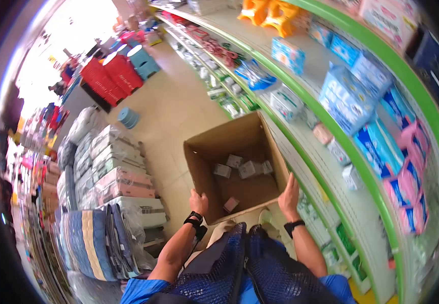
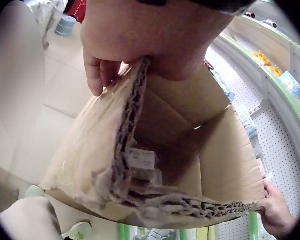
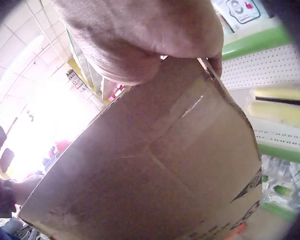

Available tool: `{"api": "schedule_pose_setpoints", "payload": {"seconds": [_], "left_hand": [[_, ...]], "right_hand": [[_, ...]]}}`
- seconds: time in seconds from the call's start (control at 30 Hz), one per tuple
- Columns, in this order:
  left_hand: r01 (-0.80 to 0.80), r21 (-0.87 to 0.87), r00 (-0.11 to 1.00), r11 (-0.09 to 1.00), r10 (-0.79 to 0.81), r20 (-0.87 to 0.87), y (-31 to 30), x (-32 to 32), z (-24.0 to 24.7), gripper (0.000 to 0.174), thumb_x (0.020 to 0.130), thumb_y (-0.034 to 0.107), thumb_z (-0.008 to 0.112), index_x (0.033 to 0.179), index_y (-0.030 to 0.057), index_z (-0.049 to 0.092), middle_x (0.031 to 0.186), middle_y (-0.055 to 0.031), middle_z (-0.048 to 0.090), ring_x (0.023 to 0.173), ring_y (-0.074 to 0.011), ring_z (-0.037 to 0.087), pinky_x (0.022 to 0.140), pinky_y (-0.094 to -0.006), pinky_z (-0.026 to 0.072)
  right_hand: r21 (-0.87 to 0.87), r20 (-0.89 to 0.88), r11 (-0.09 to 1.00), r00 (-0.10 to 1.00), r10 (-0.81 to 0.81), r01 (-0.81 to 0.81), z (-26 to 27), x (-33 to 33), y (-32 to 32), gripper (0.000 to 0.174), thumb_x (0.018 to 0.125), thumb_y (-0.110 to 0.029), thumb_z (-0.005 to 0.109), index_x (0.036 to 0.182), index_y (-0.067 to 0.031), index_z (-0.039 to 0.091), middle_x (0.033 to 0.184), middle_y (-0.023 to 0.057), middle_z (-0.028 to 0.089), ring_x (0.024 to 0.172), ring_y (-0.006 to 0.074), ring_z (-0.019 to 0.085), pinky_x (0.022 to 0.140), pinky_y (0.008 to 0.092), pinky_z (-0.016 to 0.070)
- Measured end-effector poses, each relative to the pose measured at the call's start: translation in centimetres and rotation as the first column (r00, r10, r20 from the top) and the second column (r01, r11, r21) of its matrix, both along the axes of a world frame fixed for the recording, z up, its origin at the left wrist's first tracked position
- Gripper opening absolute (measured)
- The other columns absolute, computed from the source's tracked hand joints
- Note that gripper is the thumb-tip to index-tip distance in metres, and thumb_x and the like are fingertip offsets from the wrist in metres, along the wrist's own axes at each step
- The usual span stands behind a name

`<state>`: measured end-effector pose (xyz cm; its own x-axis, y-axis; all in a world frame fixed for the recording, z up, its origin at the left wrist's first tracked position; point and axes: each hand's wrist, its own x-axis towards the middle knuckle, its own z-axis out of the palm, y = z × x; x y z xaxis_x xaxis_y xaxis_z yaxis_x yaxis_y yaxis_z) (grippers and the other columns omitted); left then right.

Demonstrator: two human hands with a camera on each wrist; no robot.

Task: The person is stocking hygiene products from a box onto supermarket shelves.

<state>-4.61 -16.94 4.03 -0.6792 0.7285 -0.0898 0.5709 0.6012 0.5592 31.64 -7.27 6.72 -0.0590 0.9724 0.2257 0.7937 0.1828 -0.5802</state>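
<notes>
Both hands hold an open-topped cardboard box [image 1: 260, 195] in front of the body, above the aisle floor. My left hand [image 1: 199, 202] grips its left wall near the close corner; in the left wrist view the fingers [image 2: 94, 77] lie along the outside below the torn, corrugated rim. On the opposite wall my right hand [image 1: 289, 195] grips the rim, and in the right wrist view the right hand [image 3: 145, 40] bends over the top edge. Several small white boxes [image 1: 247, 169] lie loose on the bottom, with a small pinkish box [image 1: 231, 204] closer to me.
Green-edged shelves [image 1: 326, 129] with blue and pink packs [image 1: 381, 147] run close along the right. Stacked bedding [image 1: 121, 187] stands at the left. Ahead are a blue stool [image 1: 128, 117] on the tiled floor [image 1: 171, 101] and red baskets [image 1: 115, 76].
</notes>
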Motion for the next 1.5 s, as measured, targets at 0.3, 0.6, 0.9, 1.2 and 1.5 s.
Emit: {"api": "schedule_pose_setpoints", "payload": {"seconds": [0.3,0.6,0.9,1.2,1.5], "left_hand": [[0.047,0.088,0.997,0.995,-0.052,0.055,-0.1,-0.2,0.1,0.036,0.087,0.015,0.062,0.114,-0.0035,0.048,0.096,-0.0316,0.068,0.091,-0.0489,0.066,0.081,-0.0525,0.0529],[0.073,0.068,0.995,0.995,-0.078,0.058,0.2,0.2,0.4,0.039,0.085,0.017,0.065,0.114,-0.0040,0.048,0.096,-0.0337,0.066,0.091,-0.0500,0.064,0.080,-0.0528,0.0523],[0.100,0.115,0.994,0.988,-0.105,0.039,0.0,-0.6,-1.1,0.040,0.085,0.018,0.065,0.113,-0.0039,0.048,0.095,-0.0322,0.066,0.091,-0.0494,0.064,0.079,-0.0526,0.0523],[0.067,0.087,0.996,0.994,-0.072,0.054,0.5,0.6,1.6,0.037,0.086,0.018,0.062,0.114,-0.0021,0.048,0.094,-0.0322,0.066,0.089,-0.0504,0.064,0.079,-0.0541,0.0517],[0.062,0.170,0.994,0.983,-0.076,0.077,0.6,0.1,-0.4,0.032,0.086,0.016,0.062,0.108,-0.0014,0.049,0.093,-0.0320,0.066,0.088,-0.0507,0.064,0.078,-0.0546,0.0510]], "right_hand": [[-0.168,0.041,0.948,0.963,-0.267,0.270,0.1,-1.0,1.5,0.031,0.077,0.005,0.058,0.106,0.0009,0.049,0.109,0.0239,0.057,0.104,0.0431,0.055,0.087,0.0509,0.0475],[-0.018,0.145,0.935,0.926,-0.348,0.354,-0.8,-1.0,1.8,0.021,0.080,0.002,0.056,0.100,-0.0019,0.050,0.095,0.0199,0.059,0.090,0.0416,0.059,0.076,0.0510,0.0501],[0.017,0.149,0.936,0.924,-0.351,0.353,-0.7,-1.1,1.8,0.018,0.082,0.001,0.056,0.100,-0.0026,0.051,0.096,0.0194,0.060,0.089,0.0401,0.061,0.074,0.0500,0.0521],[-0.042,0.164,0.931,0.922,-0.351,0.362,-1.8,-0.9,2.1,0.027,0.083,-0.001,0.055,0.110,-0.0031,0.052,0.105,0.0184,0.061,0.097,0.0402,0.061,0.078,0.0509,0.0520],[-0.042,0.120,0.934,0.930,-0.348,0.355,-0.7,-0.9,2.1,0.029,0.081,0.002,0.054,0.109,-0.0012,0.053,0.105,0.0208,0.060,0.098,0.0436,0.059,0.081,0.0513,0.0505]]}}
